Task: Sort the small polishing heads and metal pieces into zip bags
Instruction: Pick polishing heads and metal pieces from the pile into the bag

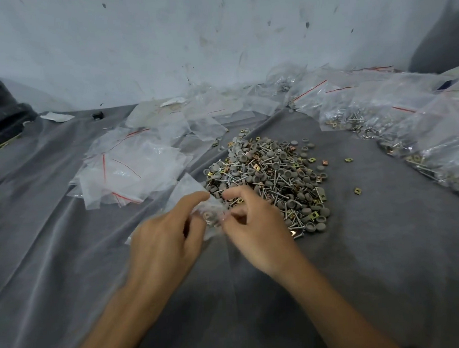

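Note:
A heap of small grey polishing heads, pins and brass metal pieces (pixel 270 180) lies on the grey cloth (pixel 382 246) at the centre. Just in front of its near left edge, my left hand (pixel 165 243) and my right hand (pixel 253 230) both pinch one clear zip bag (pixel 190 190). A few small pieces show through the bag between my fingers. My right hand's fingertips are curled at the bag's mouth, touching the heap's edge.
Empty zip bags with red seal lines (pixel 129 172) lie spread to the left and behind. Filled bags (pixel 393 116) are piled along the right and back right. Loose brass pieces (pixel 357 190) are scattered right of the heap. A dark object (pixel 2 114) sits at far left.

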`<state>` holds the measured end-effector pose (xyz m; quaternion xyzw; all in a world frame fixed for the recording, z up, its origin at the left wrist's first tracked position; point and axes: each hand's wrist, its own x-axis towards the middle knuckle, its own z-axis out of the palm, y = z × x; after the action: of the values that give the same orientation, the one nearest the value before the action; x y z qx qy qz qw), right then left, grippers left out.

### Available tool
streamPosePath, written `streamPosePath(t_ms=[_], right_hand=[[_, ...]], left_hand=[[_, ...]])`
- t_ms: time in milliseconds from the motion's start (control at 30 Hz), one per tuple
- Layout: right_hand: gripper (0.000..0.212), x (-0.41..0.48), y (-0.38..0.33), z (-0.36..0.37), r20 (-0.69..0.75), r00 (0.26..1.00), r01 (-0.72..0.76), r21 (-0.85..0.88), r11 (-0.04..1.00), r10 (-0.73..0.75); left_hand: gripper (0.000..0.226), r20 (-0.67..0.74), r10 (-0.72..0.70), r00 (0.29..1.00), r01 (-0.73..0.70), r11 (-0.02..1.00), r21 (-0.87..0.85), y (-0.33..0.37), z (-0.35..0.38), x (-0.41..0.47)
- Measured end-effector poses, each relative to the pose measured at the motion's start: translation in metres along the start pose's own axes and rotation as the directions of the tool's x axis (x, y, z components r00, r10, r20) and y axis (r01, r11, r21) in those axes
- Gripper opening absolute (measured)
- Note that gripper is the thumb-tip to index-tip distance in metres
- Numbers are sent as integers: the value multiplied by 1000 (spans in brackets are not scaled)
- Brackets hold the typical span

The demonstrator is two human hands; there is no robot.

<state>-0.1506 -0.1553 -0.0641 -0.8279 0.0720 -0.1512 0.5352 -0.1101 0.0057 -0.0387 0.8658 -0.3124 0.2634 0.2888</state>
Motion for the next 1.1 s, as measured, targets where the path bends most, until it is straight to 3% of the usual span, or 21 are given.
streamPosePath(t_ms=[167, 300, 433, 500, 567, 633, 733, 1000, 1100], right_hand=[[22, -6, -4, 8, 42, 995, 96, -32, 995, -94], [29, -1, -8, 0, 30, 1000, -6, 147, 989, 2], [43, 2, -8, -13, 294, 956, -104, 283, 953, 17], [40, 5, -6, -23, 234, 972, -68, 242, 968, 10], [37, 10, -3, -35, 66, 997, -34, 152, 988, 25], [35, 16, 3, -46, -85, 996, -17, -120, 993, 7], [30, 21, 14, -55, -78, 997, -58, -500, 864, 22], [10, 21, 22, -56, -85, 996, -47, -601, 798, -5], [11, 18, 18, -54, -120, 992, -28, -492, 870, -36]], left_hand=[[39, 140, 95, 986, -91, 995, -29, 4, -2, -7], [34, -16, 145, 989, -144, 989, 6, 2, -4, -7], [32, -127, 97, 987, -87, 993, 85, -6, -5, -4], [35, -136, 0, 991, 13, 995, 96, -9, -6, -1], [39, -83, -59, 995, 69, 991, 112, -13, -6, 0], [36, 39, -95, 995, 88, 986, 141, -15, -3, 0], [26, 167, -143, 975, 130, 988, 87, -17, 4, -2], [31, 200, -157, 967, 169, 984, -47, -13, 5, -5], [34, 213, -174, 961, 190, 980, -58, -14, 4, -6]])
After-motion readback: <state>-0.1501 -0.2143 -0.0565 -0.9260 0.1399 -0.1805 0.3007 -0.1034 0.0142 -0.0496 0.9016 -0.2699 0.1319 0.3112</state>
